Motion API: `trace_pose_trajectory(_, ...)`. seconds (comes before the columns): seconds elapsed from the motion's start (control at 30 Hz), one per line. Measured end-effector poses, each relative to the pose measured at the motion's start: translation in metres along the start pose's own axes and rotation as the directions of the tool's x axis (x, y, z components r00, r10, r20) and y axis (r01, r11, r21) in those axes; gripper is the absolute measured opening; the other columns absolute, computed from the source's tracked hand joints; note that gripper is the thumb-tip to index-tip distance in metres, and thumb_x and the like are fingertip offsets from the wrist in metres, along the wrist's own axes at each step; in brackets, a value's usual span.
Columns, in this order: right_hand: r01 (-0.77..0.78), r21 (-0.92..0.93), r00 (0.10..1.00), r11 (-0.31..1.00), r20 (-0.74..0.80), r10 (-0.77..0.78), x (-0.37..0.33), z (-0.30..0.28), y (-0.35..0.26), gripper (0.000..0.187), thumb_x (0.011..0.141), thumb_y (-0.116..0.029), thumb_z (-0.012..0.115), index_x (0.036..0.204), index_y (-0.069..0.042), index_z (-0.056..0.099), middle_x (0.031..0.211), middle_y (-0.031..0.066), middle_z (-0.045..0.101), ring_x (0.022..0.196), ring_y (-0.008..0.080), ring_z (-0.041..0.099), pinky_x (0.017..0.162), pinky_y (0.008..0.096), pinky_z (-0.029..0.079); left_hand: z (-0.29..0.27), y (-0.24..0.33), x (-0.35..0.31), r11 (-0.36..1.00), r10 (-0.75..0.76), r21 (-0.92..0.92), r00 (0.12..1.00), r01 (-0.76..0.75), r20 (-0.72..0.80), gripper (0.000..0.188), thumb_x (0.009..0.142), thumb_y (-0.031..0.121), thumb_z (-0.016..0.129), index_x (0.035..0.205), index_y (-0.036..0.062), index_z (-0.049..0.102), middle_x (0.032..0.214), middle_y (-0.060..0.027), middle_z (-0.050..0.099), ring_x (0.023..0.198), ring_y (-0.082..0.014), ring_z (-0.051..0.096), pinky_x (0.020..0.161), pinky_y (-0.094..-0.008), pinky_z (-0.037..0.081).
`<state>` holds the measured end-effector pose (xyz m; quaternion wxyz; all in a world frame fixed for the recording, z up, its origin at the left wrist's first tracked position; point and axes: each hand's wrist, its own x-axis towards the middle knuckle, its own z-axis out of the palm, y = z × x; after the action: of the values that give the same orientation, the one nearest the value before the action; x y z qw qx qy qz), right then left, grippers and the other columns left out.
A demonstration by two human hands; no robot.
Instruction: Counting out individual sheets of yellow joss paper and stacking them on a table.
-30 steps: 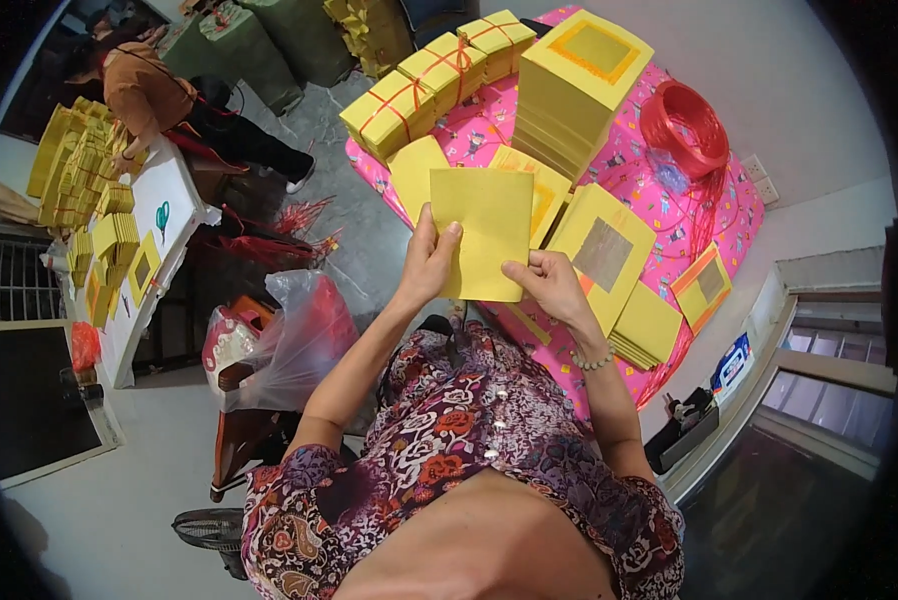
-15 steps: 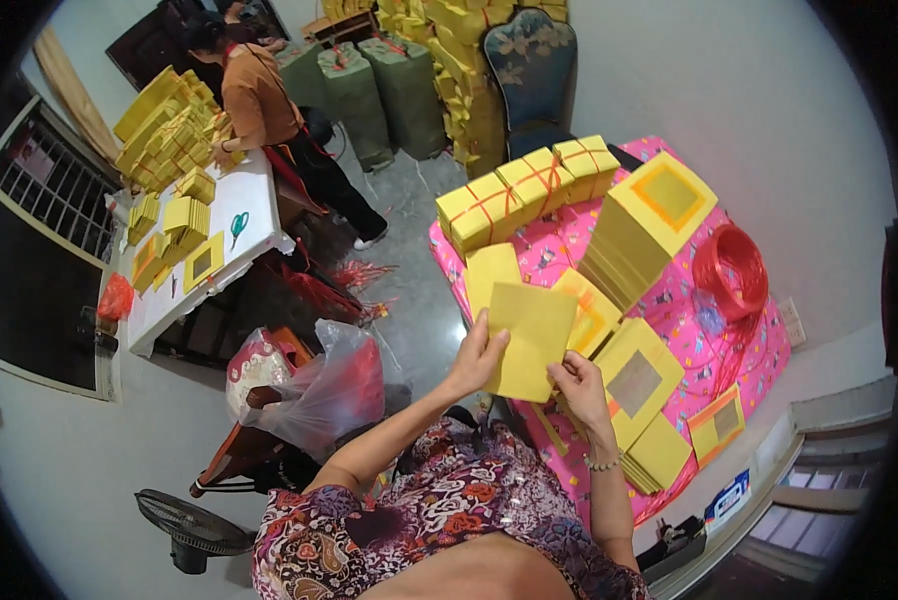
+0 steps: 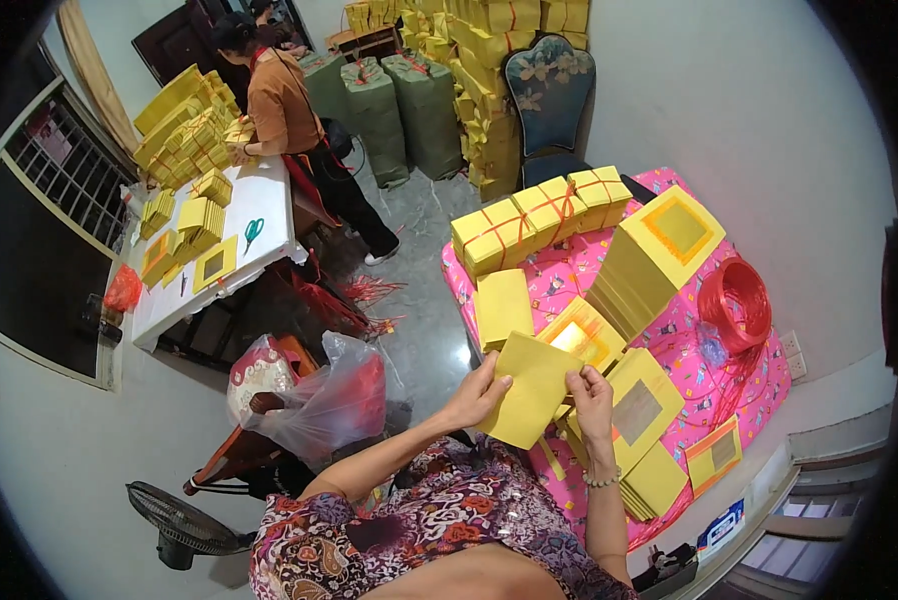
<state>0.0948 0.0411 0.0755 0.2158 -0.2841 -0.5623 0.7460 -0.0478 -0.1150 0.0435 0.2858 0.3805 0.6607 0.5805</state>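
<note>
In front of me a plain yellow sheet of joss paper (image 3: 529, 392) is held up and tilted. My left hand (image 3: 481, 393) pinches its left edge, thumb on top. At its upper right corner my right hand (image 3: 593, 400), with a beaded bracelet on the wrist, has its fingertips closed on the paper. Behind the sheet lie a plain yellow stack (image 3: 504, 302) and joss paper with an orange-framed gold square (image 3: 591, 328). Right of my right hand are a stack with a grey square (image 3: 661, 378) and a smaller plain yellow stack (image 3: 659, 480).
The pink table (image 3: 559, 283) also bears red-tied yellow bundles (image 3: 496, 238), a tall leaning stack (image 3: 629, 285) and a red twine roll (image 3: 734, 305). At left, a person (image 3: 284, 105) works at a white table (image 3: 274, 225) holding green scissors (image 3: 254, 231). A fan (image 3: 184, 525) stands lower left.
The held sheet has come lower and turned, its upper edge now slanting down to the right. My right hand has risen from its lower right side to its upper right corner. The view has shifted slightly.
</note>
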Motion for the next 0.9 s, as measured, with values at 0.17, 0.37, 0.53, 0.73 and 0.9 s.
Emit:
trace_pose_trajectory(0.17, 0.065, -0.085, 0.998, 0.994, -0.007, -0.066, 0.003, 0.0, 0.0, 0.019, 0.091, -0.016, 0.057, 0.078, -0.001, 0.056, 0.069, -0.0001, 0.059, 0.059, 0.004, 0.054, 0.055, 0.0201, 0.047, 0.001, 0.004, -0.003, 0.997, -0.036, -0.068, 0.999, 0.037, 0.015, 0.03, 0.093, 0.02, 0.045, 0.117, 0.0009, 0.039, 0.098, -0.0157, 0.054, 0.092, -0.0209, 0.054, 0.081, -0.0367, 0.043)
trace_pose_trajectory(0.37, 0.001, 0.03, 0.999, 1.0, -0.047, 0.001, 0.004, 0.005, 0.005, 0.02, 0.091, -0.015, 0.057, 0.075, -0.003, 0.053, 0.068, -0.001, 0.057, 0.059, 0.0032, 0.052, 0.054, 0.0203, 0.048, -0.004, 0.0, 0.001, 0.995, -0.081, -0.053, 0.996, 0.083, 0.031, 0.035, 0.093, 0.02, 0.045, 0.121, 0.0008, 0.037, 0.101, -0.0157, 0.055, 0.096, -0.0212, 0.054, 0.083, -0.0359, 0.043)
trace_pose_trajectory(0.53, 0.063, 0.015, 0.998, 0.998, -0.014, -0.062, 0.009, 0.007, 0.008, 0.015, 0.091, -0.015, 0.056, 0.088, 0.0, 0.059, 0.071, -0.0006, 0.058, 0.059, 0.0038, 0.053, 0.054, 0.0206, 0.048, -0.01, 0.001, 0.002, 0.995, -0.07, -0.069, 0.997, 0.073, 0.044, 0.037, 0.093, 0.023, 0.044, 0.122, 0.0, 0.038, 0.099, -0.0155, 0.056, 0.094, -0.0216, 0.056, 0.081, -0.0364, 0.043)
trace_pose_trajectory(0.73, -0.126, -0.091, 0.991, 0.988, 0.041, 0.131, 0.002, 0.02, 0.004, 0.019, 0.089, -0.016, 0.059, 0.083, 0.002, 0.062, 0.064, -0.0017, 0.055, 0.057, 0.0029, 0.049, 0.049, 0.0187, 0.041, -0.023, 0.002, 0.013, 0.99, -0.123, -0.07, 0.992, 0.12, -0.039, 0.039, 0.092, 0.021, 0.047, 0.123, -0.0007, 0.038, 0.102, -0.017, 0.057, 0.098, -0.0217, 0.056, 0.084, -0.0357, 0.044)
trace_pose_trajectory(0.9, -0.052, -0.241, 0.999, 0.969, 0.001, 0.054, 0.008, 0.027, 0.008, 0.022, 0.089, -0.015, 0.058, 0.077, 0.003, 0.06, 0.063, -0.0018, 0.053, 0.054, 0.0038, 0.045, 0.047, 0.0196, 0.035, -0.024, -0.006, 0.014, 0.998, -0.06, -0.019, 0.991, 0.058, -0.122, 0.041, 0.092, 0.018, 0.047, 0.126, -0.0008, 0.037, 0.106, -0.0158, 0.057, 0.1, -0.0192, 0.054, 0.086, -0.0332, 0.043)
